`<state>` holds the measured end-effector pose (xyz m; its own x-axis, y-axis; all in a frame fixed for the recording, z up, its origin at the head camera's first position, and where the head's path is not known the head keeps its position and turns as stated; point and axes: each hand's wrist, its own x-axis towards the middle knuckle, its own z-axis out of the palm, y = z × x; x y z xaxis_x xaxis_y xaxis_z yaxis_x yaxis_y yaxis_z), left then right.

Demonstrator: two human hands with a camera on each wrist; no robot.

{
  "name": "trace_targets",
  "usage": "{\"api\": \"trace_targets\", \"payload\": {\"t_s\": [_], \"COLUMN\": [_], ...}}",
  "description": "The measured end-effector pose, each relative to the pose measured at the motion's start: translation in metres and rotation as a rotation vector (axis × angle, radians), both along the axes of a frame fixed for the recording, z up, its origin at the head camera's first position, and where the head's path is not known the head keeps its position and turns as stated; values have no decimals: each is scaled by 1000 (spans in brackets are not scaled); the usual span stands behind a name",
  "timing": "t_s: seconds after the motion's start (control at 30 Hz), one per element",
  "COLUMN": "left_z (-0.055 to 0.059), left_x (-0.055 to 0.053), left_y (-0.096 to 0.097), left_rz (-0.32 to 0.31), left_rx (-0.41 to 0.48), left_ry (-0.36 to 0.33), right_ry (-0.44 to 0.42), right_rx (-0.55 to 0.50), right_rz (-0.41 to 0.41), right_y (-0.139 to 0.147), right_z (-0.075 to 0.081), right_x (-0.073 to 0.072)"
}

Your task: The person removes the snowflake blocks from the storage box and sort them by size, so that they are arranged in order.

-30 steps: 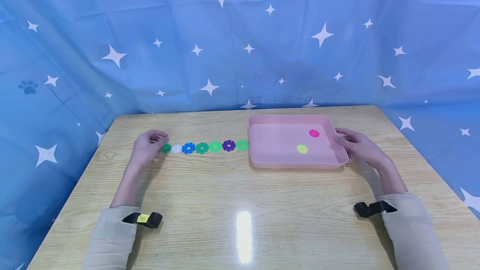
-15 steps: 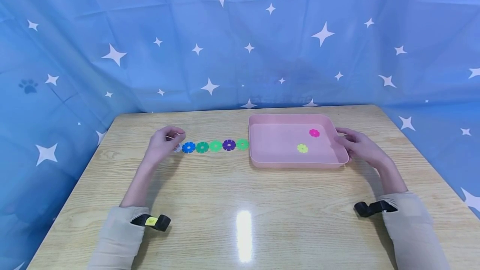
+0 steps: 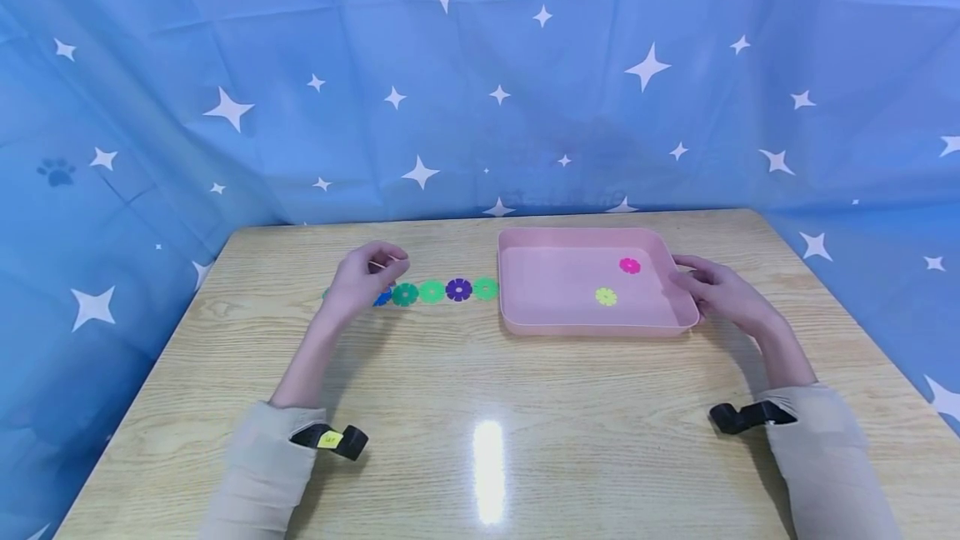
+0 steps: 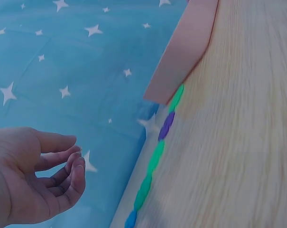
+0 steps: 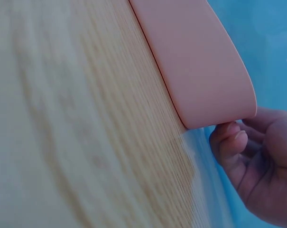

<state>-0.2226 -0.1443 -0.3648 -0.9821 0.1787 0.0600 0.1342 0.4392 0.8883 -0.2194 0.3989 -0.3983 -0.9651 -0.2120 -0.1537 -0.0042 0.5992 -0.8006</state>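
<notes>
In the head view my left hand (image 3: 369, 280) hovers over the left part of a row of flower-shaped plastic discs. Its fingers are loosely curled with nothing between them, as the left wrist view also shows. To its right run a blue disc (image 3: 382, 297), partly covered, a teal-green disc (image 3: 406, 295), a light green disc (image 3: 432, 292), a purple disc (image 3: 459, 290) and another green disc (image 3: 485, 288) by the tray. The hand hides a white disc. My right hand (image 3: 723, 294) holds the right side of the pink tray (image 3: 555, 329), thumb over the rim and fingers outside.
Inside the tray lie a hot-pink disc (image 3: 630, 266) and a yellow disc (image 3: 606, 297). The wooden table (image 3: 420, 407) ends at a blue star-patterned curtain (image 3: 375, 140) behind and at both sides. A light reflection (image 3: 489, 469) shows on the tabletop.
My left hand has moved rightward along the row, from the leftmost green disc to above the white and blue discs. The right hand, tray and discs have stayed in place.
</notes>
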Motion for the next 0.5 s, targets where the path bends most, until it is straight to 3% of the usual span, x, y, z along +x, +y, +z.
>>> {"api": "trace_targets", "payload": {"t_s": [0.3, 0.5], "left_z": [3, -2], "left_x": [-5, -8], "left_y": [43, 74], "left_rz": [-84, -130], "left_rx": [64, 16], "left_ry": [-7, 17], "right_ry": [-6, 1], "right_rx": [-13, -24], "right_rz": [1, 7], "right_y": [1, 1], "right_z": [-1, -2], "right_x": [-1, -1]}}
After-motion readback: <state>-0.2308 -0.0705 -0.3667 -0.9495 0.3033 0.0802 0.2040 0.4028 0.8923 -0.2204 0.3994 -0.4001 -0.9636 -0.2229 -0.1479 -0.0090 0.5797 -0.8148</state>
